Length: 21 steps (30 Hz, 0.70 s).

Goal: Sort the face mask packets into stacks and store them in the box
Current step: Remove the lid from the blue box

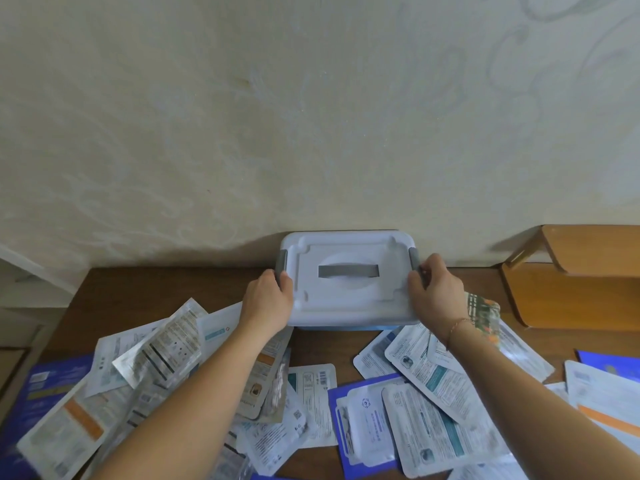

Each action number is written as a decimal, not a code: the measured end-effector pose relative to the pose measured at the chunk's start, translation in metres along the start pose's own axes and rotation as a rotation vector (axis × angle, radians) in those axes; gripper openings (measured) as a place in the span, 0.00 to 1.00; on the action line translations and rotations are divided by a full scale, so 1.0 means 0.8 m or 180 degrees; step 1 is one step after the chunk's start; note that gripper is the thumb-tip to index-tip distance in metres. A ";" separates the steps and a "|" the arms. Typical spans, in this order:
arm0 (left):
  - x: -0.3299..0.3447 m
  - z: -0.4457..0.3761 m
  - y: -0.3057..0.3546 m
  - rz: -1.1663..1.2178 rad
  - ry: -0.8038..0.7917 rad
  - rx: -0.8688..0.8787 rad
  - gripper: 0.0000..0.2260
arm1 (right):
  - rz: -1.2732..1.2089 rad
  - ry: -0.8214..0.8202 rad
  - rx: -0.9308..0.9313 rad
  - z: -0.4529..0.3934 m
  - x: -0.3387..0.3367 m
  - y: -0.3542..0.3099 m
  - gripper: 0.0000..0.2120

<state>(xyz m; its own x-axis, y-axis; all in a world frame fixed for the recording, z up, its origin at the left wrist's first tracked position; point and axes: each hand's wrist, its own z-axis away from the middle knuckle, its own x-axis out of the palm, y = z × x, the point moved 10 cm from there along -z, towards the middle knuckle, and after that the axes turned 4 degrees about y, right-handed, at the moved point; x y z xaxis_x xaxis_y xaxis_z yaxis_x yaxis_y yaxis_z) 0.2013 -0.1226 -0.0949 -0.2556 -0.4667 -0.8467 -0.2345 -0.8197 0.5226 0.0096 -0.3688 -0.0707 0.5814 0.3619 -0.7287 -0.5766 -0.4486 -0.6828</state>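
Note:
A white plastic box (348,296) with a grey handle and grey side clasps stands closed at the back of the wooden table (166,285), against the wall. My left hand (268,299) grips the box's left side at the clasp. At the right clasp my right hand (434,292) holds the other side. Several face mask packets lie scattered loose in front of the box: white and silver ones (159,351) on the left, white, teal and blue ones (429,403) on the right. No stacks show.
A light wooden shelf unit (575,282) stands at the right beside the table. A patterned cream wall (311,116) rises directly behind the box. Blue packets (31,393) hang near the table's left edge. A bare strip of table (325,344) shows just before the box.

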 end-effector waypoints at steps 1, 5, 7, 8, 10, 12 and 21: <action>0.000 0.000 0.000 -0.0017 -0.0013 -0.0009 0.16 | -0.0006 -0.0026 -0.0002 0.000 0.001 0.000 0.06; 0.002 -0.001 0.001 -0.0031 -0.0094 -0.0013 0.16 | -0.0012 -0.0059 -0.0026 -0.002 0.003 0.001 0.06; 0.002 -0.001 0.001 0.0000 -0.0134 -0.0002 0.16 | -0.0027 -0.0037 -0.0046 -0.003 0.002 0.001 0.06; 0.003 -0.002 0.000 0.0014 -0.0159 0.0004 0.16 | -0.0041 -0.0047 -0.0048 -0.003 0.003 0.002 0.06; 0.005 -0.003 -0.001 0.0012 -0.0192 0.0023 0.17 | -0.0060 -0.0082 -0.0058 -0.002 0.004 0.002 0.06; 0.006 -0.004 -0.002 0.0006 -0.0220 0.0027 0.17 | -0.0068 -0.0096 -0.0052 -0.003 0.005 0.002 0.06; 0.003 -0.009 -0.010 0.0031 -0.0297 0.0148 0.17 | -0.0241 -0.0219 0.0581 -0.002 0.011 0.048 0.06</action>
<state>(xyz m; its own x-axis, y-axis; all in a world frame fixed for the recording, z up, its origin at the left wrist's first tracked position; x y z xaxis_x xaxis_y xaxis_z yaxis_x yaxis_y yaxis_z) 0.2096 -0.1197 -0.1020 -0.3439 -0.4398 -0.8296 -0.2743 -0.7979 0.5367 -0.0067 -0.3844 -0.1032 0.5900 0.4468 -0.6725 -0.6308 -0.2648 -0.7293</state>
